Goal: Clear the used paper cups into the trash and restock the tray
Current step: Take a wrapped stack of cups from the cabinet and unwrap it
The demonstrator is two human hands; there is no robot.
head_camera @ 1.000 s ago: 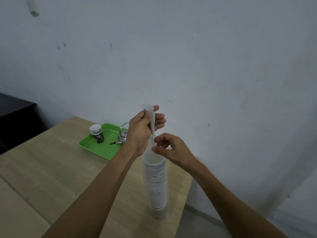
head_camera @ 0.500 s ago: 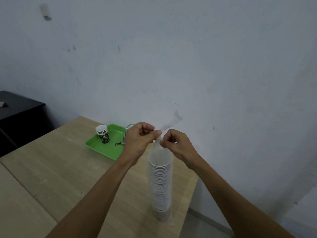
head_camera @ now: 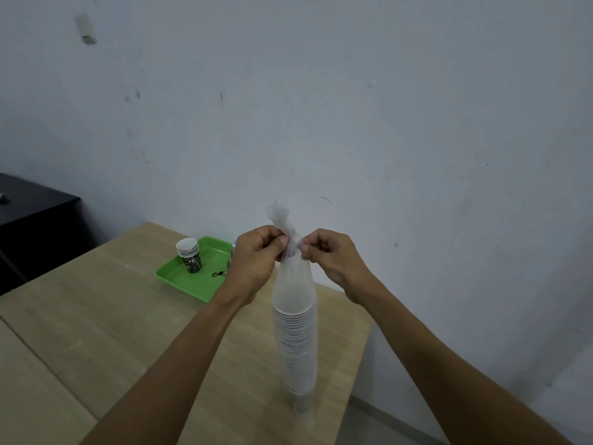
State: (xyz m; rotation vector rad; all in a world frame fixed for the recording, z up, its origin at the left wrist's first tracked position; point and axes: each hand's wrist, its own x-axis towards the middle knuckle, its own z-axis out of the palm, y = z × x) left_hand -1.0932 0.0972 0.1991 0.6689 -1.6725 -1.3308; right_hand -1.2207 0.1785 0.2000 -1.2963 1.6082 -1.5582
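A tall stack of white paper cups (head_camera: 296, 348) stands upright on the wooden table (head_camera: 96, 332), wrapped in a clear plastic sleeve (head_camera: 293, 284). The sleeve's top is bunched into a twisted neck above the cups. My left hand (head_camera: 256, 261) pinches that neck from the left and my right hand (head_camera: 330, 258) pinches it from the right. Behind my left hand lies a green tray (head_camera: 189, 281) with a short stack of dark printed cups (head_camera: 189, 255) on it.
A small metal object (head_camera: 229, 268) sits on the tray, mostly hidden by my left hand. A black cabinet (head_camera: 32, 220) stands at the far left. The grey wall runs behind the table, whose right edge drops to the floor (head_camera: 385, 425).
Both hands have come together on the sleeve's neck at the same height. One second ago my left hand held the top higher while my right hand was lower, by the cup rim.
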